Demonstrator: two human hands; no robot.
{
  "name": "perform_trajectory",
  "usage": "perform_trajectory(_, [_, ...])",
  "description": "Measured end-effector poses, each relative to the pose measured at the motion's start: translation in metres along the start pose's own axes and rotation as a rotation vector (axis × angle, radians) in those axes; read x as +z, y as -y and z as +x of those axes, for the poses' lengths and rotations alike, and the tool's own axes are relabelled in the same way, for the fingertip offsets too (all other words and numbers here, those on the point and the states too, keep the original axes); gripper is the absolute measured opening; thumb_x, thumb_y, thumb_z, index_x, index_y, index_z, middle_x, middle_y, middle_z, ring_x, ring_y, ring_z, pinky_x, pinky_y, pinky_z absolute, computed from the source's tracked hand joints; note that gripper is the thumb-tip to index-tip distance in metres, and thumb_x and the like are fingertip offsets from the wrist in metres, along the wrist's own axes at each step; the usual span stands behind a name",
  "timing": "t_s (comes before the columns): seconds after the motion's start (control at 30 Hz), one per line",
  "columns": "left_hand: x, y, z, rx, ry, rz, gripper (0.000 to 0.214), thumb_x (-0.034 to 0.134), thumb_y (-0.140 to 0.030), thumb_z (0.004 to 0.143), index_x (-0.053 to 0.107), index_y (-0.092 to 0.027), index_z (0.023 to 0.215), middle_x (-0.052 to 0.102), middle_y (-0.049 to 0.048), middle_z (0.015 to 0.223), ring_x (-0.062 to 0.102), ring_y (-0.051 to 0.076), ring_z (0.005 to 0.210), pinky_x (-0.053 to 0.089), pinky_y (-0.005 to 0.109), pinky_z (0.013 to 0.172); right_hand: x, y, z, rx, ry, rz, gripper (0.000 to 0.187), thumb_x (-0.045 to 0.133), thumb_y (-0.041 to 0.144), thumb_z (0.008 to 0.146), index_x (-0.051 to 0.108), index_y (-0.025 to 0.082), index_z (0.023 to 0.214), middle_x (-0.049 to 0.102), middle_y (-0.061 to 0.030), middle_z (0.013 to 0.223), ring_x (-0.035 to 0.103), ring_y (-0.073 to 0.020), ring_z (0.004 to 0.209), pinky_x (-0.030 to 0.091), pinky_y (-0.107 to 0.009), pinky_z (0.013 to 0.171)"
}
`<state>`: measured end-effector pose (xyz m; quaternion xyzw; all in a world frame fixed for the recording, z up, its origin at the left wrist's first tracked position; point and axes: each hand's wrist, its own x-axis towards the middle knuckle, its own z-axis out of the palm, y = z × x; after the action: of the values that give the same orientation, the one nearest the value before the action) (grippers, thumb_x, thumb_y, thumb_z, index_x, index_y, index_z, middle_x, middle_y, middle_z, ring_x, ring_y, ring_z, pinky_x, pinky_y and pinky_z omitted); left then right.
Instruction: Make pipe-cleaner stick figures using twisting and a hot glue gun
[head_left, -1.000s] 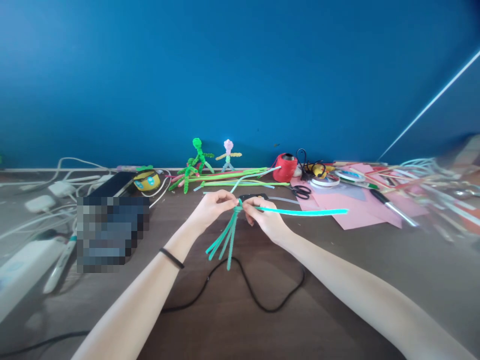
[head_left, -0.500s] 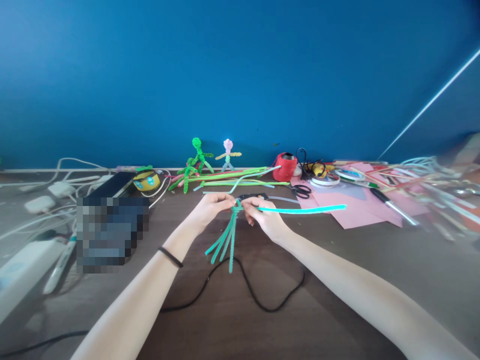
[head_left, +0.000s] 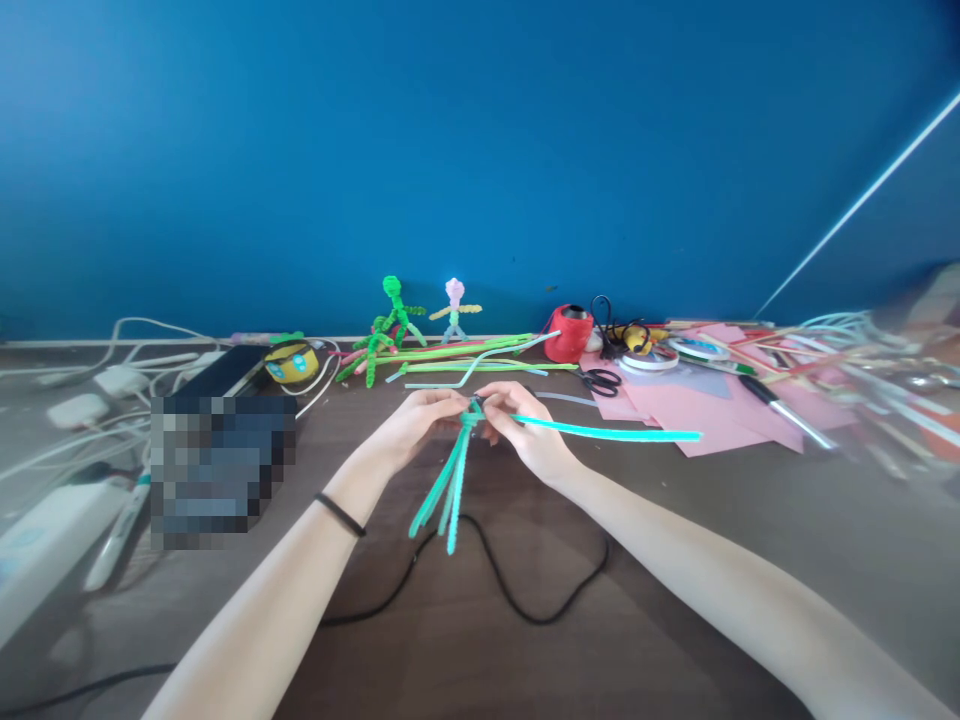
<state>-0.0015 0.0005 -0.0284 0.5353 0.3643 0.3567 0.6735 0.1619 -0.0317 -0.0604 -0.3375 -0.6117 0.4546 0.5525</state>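
Observation:
A bundle of teal pipe cleaners hangs down between my hands, its loose ends fanned out toward me. My left hand pinches the top of the bundle from the left. On the other side, my right hand has its fingers closed at the same gathered spot. One long turquoise pipe cleaner runs from there past the right hand and sticks out to the right. The fingertips partly hide the joint where the strands meet.
Pipe cleaner figures, one green and one pink-headed, stand by the blue wall. Loose green pipe cleaners, black-handled scissors and pink paper lie behind my hands. White cables crowd the left; a black cord lies in front.
The bundle's hanging ends have swung slightly left and drawn closer together. The long strand's tip has dipped a little, and my right hand has turned, covering the dark object behind it.

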Motion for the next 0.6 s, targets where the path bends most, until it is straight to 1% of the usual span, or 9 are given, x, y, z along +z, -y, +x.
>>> perform_trajectory(0.13, [0.000,0.001,0.000,-0.016,0.049,-0.052,0.013,0.065,-0.025,0.065,0.065,-0.012,0.065,0.066,0.0058,0.069,0.059,0.017,0.071,0.043,0.032,0.076,0.000,0.006,0.000,0.013,0.008,-0.046,0.013,0.055,0.031,0.079,0.060,0.020,0.085,0.059,-0.0011,0.075,0.055,-0.0112,0.060,0.047,-0.027,0.058])
perform_trajectory(0.23, [-0.002,0.001,-0.001,-0.028,0.084,-0.067,0.013,0.065,-0.024,0.066,0.065,-0.012,0.068,0.067,0.0077,0.073,0.061,0.019,0.074,0.043,0.034,0.081,0.000,0.010,0.000,0.027,0.003,-0.039,0.012,0.055,0.029,0.078,0.063,0.020,0.081,0.060,-0.0011,0.075,0.055,-0.0114,0.059,0.047,-0.029,0.060])
perform_trajectory(0.33, [-0.004,0.001,-0.001,-0.030,0.110,-0.055,0.012,0.064,-0.024,0.067,0.065,-0.012,0.068,0.067,0.0077,0.073,0.061,0.018,0.076,0.043,0.033,0.081,0.001,0.012,0.001,0.048,-0.003,-0.039,0.013,0.056,0.029,0.077,0.064,0.020,0.078,0.061,-0.0010,0.072,0.056,-0.0124,0.059,0.048,-0.029,0.061])
perform_trajectory(0.43, [-0.006,0.001,-0.001,-0.056,0.104,-0.042,0.012,0.065,-0.025,0.067,0.065,-0.013,0.068,0.067,0.0067,0.074,0.061,0.018,0.076,0.042,0.031,0.079,0.000,0.011,0.002,0.066,-0.017,-0.047,0.013,0.055,0.029,0.076,0.064,0.020,0.077,0.062,-0.0008,0.070,0.057,-0.0130,0.061,0.048,-0.030,0.063])
perform_trajectory(0.6, [-0.009,0.000,-0.001,-0.084,0.129,-0.001,0.012,0.067,-0.024,0.065,0.064,-0.013,0.066,0.066,0.0058,0.077,0.060,0.016,0.078,0.041,0.030,0.080,-0.001,0.011,0.001,0.068,-0.029,-0.050,0.012,0.054,0.028,0.077,0.063,0.020,0.079,0.063,-0.0007,0.072,0.058,-0.0131,0.062,0.048,-0.029,0.063])
